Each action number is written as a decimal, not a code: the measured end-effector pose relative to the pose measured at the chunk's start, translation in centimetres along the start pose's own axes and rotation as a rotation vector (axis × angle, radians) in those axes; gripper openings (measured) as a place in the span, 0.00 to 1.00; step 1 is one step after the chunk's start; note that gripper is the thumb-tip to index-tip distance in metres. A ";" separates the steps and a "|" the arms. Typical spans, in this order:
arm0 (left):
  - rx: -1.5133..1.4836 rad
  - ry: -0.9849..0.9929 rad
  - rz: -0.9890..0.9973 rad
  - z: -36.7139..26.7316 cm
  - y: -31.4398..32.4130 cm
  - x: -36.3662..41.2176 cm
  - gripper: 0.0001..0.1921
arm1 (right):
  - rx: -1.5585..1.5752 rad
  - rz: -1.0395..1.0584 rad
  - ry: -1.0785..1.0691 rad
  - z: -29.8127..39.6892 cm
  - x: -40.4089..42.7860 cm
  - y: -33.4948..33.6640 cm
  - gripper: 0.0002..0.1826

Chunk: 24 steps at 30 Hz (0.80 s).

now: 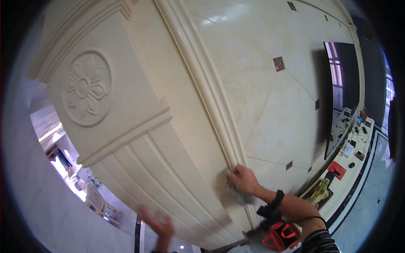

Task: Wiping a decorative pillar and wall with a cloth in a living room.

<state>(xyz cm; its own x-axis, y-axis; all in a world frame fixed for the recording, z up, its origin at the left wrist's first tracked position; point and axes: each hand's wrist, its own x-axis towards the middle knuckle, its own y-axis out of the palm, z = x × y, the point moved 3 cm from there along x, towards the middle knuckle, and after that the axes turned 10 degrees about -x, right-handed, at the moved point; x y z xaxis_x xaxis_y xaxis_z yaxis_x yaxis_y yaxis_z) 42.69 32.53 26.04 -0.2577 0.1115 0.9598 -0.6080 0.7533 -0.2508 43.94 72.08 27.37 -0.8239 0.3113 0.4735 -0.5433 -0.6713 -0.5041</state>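
My right hand (245,181) is closed around a greyish cloth (242,196) and presses it against the glossy cream wall molding (218,104). A dark band circles that wrist. Lower down, my left hand (158,223) is raised with its fingers apart, blurred and holding nothing. It is in front of the fluted lower part of a cream pilaster (148,177). Above the flutes, a carved flower medallion (87,88) sits in an oval frame on the pilaster. To the right of the molding is a glossy tiled wall panel (246,79) with small dark diamond insets.
A wall-mounted television (343,95) hangs at the right. Below it, a long white cabinet (346,189) carries several small items and a red mat (336,170). A red-handled bag (281,237) stands near my right forearm. Through an opening at left is a chair (98,202).
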 end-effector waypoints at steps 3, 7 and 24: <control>-0.672 -0.348 0.599 -9.2 5.5 -6.6 0.49 | 0.288 0.176 0.163 -0.1 -4.0 1.4 0.12; -0.872 -0.826 1.119 -15.1 10.6 -12.4 0.45 | 0.609 0.202 0.337 -0.8 -8.1 3.0 0.14; -1.467 -1.041 1.065 -17.1 6.8 -4.1 0.19 | 0.573 0.435 0.252 -3.6 -28.1 7.2 0.38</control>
<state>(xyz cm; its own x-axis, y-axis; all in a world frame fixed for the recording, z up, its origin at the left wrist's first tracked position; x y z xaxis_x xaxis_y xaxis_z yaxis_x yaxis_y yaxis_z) 52.47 48.26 22.60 -0.5716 0.8205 0.0015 0.7980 0.5555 0.2337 62.60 60.92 7.85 -0.9939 0.0368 0.1036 -0.0493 -0.9914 -0.1213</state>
